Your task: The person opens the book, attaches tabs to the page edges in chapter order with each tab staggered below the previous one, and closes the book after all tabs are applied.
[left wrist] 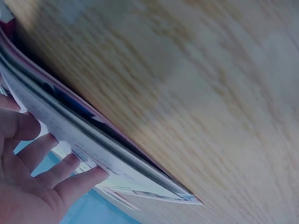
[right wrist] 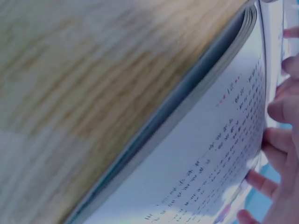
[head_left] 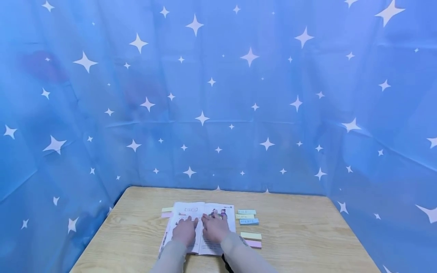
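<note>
An open book point(head_left: 218, 248) with printed text and small pictures lies on the wooden table. My left hand point(head_left: 185, 230) rests on its left page, fingers spread and touching the paper; the left wrist view shows the same hand point(left wrist: 42, 172) against the page by the book's edge. On the right page, near the fold, my right hand point(head_left: 216, 228) lies with fingertips just below a drawing of figures. In the right wrist view the fingers point(right wrist: 280, 144) touch the printed page point(right wrist: 196, 172). Neither hand grips anything.
Right of the book lie green, yellow and blue written sticky notes point(head_left: 247, 217), with yellow and pink pads point(head_left: 251, 239) nearer me. Pale yellow and pink strips point(head_left: 167, 211) show at its left edge. Behind the table point(head_left: 300, 227) hangs a blue star-patterned curtain point(head_left: 232, 163).
</note>
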`<state>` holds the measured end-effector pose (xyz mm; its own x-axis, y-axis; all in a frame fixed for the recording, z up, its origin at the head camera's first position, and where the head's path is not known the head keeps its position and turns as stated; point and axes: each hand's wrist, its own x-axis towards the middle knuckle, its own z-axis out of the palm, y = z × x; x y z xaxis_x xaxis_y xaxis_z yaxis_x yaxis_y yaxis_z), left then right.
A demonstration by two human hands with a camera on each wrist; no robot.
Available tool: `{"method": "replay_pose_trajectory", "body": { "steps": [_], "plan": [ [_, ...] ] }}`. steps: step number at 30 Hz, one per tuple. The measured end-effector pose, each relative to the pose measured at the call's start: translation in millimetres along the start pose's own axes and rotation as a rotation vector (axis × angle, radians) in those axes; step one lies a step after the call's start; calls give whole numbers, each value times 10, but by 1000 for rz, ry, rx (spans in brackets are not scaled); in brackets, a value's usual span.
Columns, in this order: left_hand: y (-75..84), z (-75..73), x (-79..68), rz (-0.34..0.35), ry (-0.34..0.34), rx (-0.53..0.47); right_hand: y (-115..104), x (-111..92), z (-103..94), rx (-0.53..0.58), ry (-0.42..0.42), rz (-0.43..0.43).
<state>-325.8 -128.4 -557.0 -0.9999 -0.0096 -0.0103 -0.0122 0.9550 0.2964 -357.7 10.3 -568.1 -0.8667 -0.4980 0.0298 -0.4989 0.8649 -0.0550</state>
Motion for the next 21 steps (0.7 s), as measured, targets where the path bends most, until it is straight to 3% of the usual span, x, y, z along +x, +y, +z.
{"method": "replay_pose_trajectory", "body": {
  "steps": [12, 21],
  "plan": [
    [-28, 15, 66, -49, -28, -12, -58, 136, -63, -9, 7, 56],
    [-36, 85, 99, -63, -35, 3, 18, 267, 10, 12, -10, 92]
  ]
}}
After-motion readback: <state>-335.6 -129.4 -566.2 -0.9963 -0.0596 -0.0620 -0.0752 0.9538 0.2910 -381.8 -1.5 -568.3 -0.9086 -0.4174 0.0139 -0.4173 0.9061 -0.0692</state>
